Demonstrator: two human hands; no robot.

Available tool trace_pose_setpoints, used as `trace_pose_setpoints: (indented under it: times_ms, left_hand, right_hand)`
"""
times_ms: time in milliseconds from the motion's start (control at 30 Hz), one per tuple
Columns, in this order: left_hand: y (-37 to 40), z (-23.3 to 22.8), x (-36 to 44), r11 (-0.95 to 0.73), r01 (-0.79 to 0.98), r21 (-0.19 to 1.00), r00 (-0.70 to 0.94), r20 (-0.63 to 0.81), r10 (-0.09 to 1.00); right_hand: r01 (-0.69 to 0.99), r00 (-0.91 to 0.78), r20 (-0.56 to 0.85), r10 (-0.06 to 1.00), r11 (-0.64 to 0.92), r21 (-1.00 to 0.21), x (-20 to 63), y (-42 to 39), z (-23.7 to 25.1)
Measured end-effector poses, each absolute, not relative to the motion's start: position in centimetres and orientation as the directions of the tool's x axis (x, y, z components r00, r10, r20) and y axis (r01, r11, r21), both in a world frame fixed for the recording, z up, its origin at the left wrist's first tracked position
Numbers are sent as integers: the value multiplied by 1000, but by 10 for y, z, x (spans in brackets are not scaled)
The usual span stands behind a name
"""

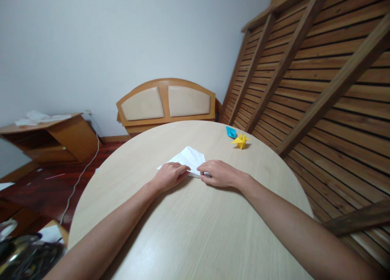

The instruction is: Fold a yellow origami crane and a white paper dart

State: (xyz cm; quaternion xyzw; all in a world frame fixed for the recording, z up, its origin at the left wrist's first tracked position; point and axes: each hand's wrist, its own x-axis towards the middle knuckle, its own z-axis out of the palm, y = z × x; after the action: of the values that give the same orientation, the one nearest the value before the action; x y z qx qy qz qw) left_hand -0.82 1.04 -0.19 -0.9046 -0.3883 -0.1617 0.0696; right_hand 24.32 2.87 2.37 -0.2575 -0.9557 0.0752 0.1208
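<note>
Two hands (172,176) (217,173) on white paper (189,156), open-fronted cabinet (71,136)

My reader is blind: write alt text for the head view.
A person's left hand and right hand touch a folded white paper on a round, pale wood-grain table. Farther right sit a blue folded-paper piece and a yellow folded-paper figure.

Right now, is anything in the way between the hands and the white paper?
Nothing visible: the left hand and right hand both touch the white paper. The blue folded paper and yellow folded paper sit apart, beyond the right hand.
</note>
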Motion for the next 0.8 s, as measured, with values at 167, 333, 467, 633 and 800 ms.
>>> trace_pose_setpoints:
  times_ms: [167,333,467,633,800]
  left_hand:
    - [13,-6,-10,-528,844,90,461,380,802]
    - [13,-3,-8,-368,922,121,315,316,895]
    - [13,-2,-7,-341,936,86,306,281,910]
    - [17,-2,-11,-308,949,66,278,279,919]
    - [25,-4,-20,-277,960,43,255,281,925]
  right_hand:
    - [472,-815,207,542,827,-305,245,33,18]
    - [461,-793,213,571,790,-403,246,40,11]
    - [451,-792,197,577,772,-449,246,42,10]
    - [416,-814,177,554,768,-487,248,44,11]
    - [425,-813,154,561,754,-500,250,46,10]
